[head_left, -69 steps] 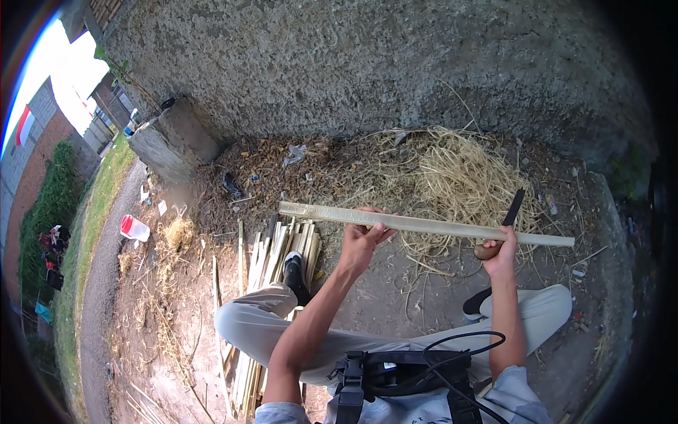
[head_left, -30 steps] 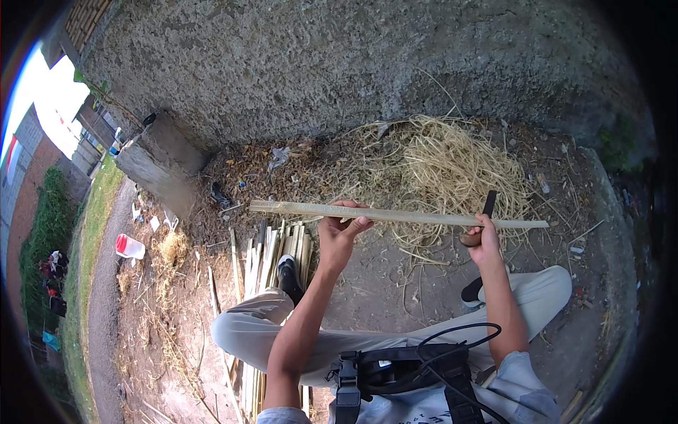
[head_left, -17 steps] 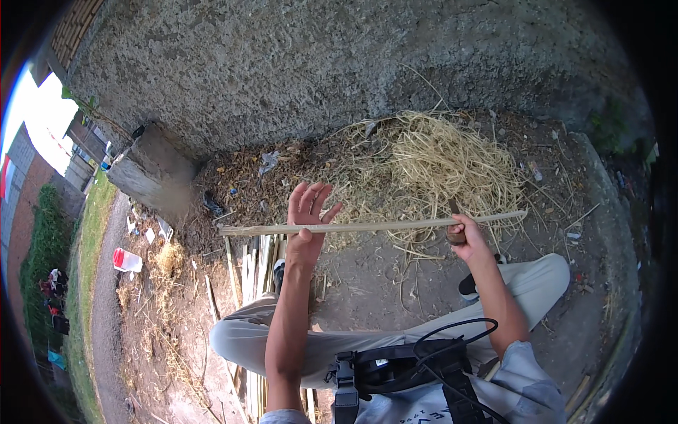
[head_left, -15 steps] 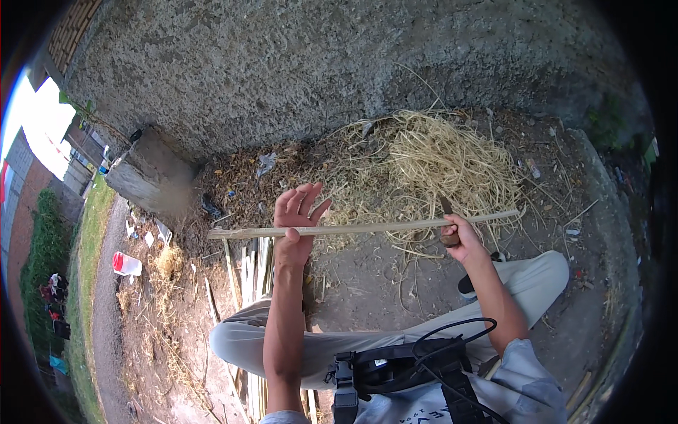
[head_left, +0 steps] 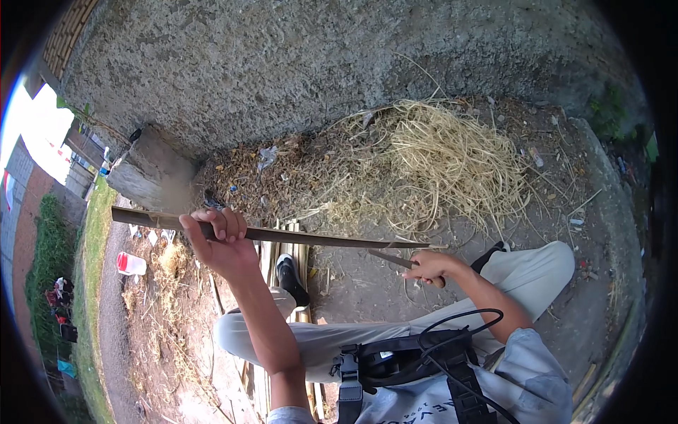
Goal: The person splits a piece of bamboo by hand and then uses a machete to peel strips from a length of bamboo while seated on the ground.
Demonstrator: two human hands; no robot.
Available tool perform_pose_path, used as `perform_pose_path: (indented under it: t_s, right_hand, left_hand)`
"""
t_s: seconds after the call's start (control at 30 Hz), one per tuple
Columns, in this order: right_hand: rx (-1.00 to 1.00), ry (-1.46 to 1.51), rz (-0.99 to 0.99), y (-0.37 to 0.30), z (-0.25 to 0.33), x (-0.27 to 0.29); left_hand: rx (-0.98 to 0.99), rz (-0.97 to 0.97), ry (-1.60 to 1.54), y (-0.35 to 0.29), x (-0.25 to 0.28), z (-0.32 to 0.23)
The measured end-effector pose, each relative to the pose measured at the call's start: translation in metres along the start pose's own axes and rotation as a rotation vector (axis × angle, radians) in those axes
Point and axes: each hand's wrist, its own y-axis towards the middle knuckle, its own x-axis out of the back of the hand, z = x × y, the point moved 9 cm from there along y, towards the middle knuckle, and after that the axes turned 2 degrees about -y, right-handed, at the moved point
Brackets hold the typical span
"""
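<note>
The left hand (head_left: 224, 244) covers a section of the dark strip (head_left: 318, 238) near its left end, fingers curled around it. The right hand (head_left: 432, 268), below the strip's right end, is closed on the knife (head_left: 393, 258), hiding most of the handle; blade contact with the strip cannot be determined. Slats (head_left: 302, 258) below the strip are partly covered by a leg. Container (head_left: 132, 264): red and white, below the strip's left end; contents indistinct. Bare ground (head_left: 353, 290) lies below the strip's right half.

Sky (head_left: 44, 133) glares white (upper left); black fisheye rim, bent edges.
</note>
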Motion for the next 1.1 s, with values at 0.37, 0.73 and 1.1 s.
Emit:
perform_pose_path:
  t_s: [0.37, 0.73, 1.1]
  right_hand:
    - [0.073, -0.309, -0.342, -0.076, 0.045, 0.05]
    - [0.418, 0.333, -0.277, -0.098, 0.137, 0.034]
    - [0.708, 0.315, -0.371, -0.126, 0.212, 0.013]
  left_hand:
    - [0.031, 0.028, 0.225, 0.02, -0.043, 0.011]
    - [0.002, 0.173, 0.466, 0.036, -0.101, 0.076]
    - [-0.097, 0.111, 0.52, 0.037, -0.108, 0.089]
